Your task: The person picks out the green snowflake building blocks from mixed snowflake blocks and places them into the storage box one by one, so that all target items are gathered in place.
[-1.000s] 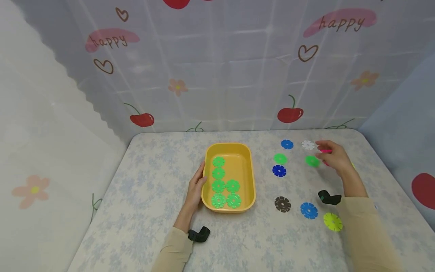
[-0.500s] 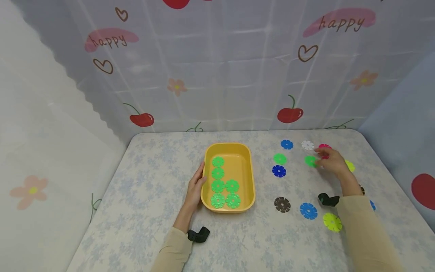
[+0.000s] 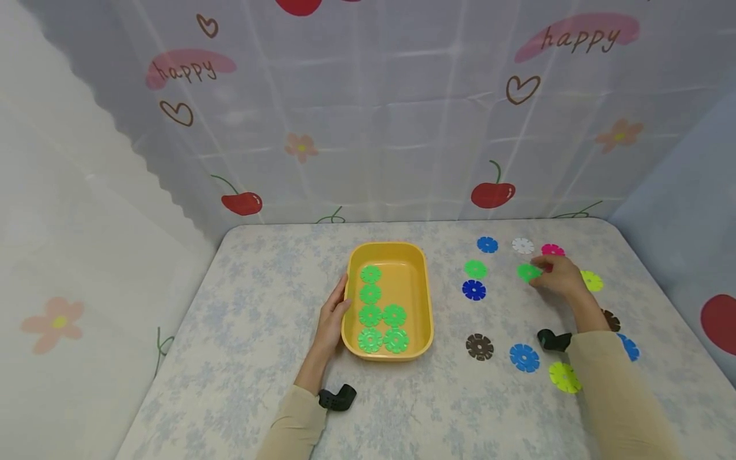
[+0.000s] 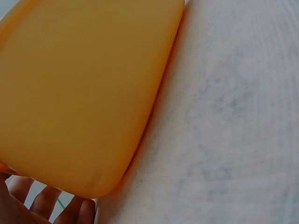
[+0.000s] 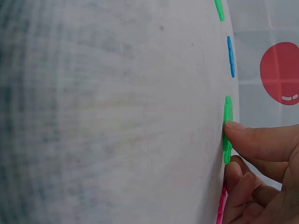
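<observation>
A yellow plastic tray (image 3: 424, 300) stands mid-table with several green snowflake discs (image 3: 370, 315) lying flat in it. My left hand (image 3: 329, 322) holds the tray's left side, thumb at the rim; in the left wrist view its fingers (image 4: 44, 200) curl by the tray's wall (image 4: 88, 102). At the right, my right hand (image 3: 560, 278) is at a green snowflake disc (image 3: 527, 273) on the table, thumb and fingertips at its edges. The right wrist view has the thumb against that green disc (image 5: 227, 109). A pink disc (image 3: 553, 250) is partly covered by this hand.
Loose discs lie around the right hand: white (image 3: 522, 246), blue (image 3: 487, 245), green (image 3: 475, 269), dark blue (image 3: 474, 290), brown (image 3: 480, 347), light blue (image 3: 524, 358) and yellow (image 3: 565, 377). A yellow disc (image 3: 592, 280) and another blue disc (image 3: 629, 347) lie beyond the right forearm. A printed curtain (image 3: 368, 128) hangs behind.
My right hand has left the pink disc on the table and shifted slightly down and left to the green disc. The left hand and tray stay put.
</observation>
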The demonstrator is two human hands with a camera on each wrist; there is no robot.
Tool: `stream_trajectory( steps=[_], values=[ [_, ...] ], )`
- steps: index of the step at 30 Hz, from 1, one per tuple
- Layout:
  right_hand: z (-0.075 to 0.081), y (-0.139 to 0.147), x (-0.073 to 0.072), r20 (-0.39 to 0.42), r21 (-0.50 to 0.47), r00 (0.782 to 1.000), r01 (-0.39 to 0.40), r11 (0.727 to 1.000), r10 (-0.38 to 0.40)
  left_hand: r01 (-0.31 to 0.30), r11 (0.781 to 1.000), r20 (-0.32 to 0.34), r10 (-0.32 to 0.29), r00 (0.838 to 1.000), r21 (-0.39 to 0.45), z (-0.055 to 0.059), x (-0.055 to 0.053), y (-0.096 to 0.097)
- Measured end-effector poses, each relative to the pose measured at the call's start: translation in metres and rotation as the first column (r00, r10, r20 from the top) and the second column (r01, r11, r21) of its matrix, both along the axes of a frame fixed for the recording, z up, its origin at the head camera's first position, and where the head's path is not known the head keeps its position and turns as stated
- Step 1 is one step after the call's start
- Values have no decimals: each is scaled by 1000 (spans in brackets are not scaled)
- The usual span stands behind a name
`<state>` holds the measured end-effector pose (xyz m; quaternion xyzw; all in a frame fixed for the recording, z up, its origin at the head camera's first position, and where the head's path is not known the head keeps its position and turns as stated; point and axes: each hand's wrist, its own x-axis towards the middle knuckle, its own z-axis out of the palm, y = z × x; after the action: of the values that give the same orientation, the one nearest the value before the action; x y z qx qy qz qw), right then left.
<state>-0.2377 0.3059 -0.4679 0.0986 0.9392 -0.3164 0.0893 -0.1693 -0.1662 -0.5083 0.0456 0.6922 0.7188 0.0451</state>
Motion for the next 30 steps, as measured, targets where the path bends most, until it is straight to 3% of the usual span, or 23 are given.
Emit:
stream_trajectory(
  steps=[12,24,30],
  values=[
    [3,1,-1,12,-29,1000,-26,999,27,11,999,21,-12,1000,37,-1,0,0],
    [6,-3,-4,19,29,999,42,999,-43,19,999,2,-19,1000,39,0,-1,0],
    [6,-2,-2,9,-20,998,67,998,-67,20,999,0,-20,1000,40,-1,0,0]
  ],
)
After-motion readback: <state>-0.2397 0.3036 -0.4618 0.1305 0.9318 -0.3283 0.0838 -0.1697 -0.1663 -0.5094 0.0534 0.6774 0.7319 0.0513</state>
